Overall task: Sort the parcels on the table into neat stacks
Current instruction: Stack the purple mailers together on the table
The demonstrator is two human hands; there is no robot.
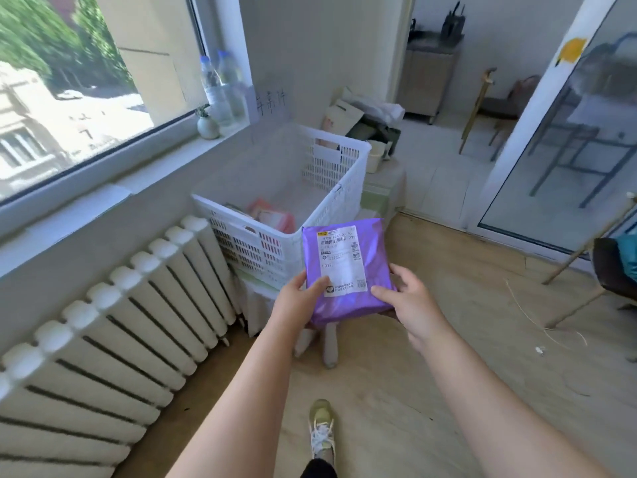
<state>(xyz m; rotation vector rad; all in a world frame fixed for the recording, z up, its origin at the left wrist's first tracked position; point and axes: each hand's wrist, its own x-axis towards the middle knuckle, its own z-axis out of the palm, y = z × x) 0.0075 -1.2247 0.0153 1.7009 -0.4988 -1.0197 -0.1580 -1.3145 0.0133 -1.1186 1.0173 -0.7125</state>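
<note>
While both hands hold it up in the air, the purple parcel (348,272) sits just in front of the near corner of a white basket (248,248), above the wooden floor and not resting on anything. Its white printed label (339,250) faces up. The left hand (298,298) grips the parcel's lower left edge, thumb pressed on the corner of the label and fingers hidden underneath. The right hand (410,301) grips the lower right edge the same way, thumb on top and fingers curled round the side. The basket stands on a small table (256,298) covered with a white cloth, and a few pink and orange parcels (272,215) lie at its bottom – how many cannot be told. To the left runs a white radiator (138,305) under the window, where two clear bottles (220,84) and a small round vase (208,126) stand on the sill. One shoe (321,429) shows at the bottom edge – pale with white laces.
</note>
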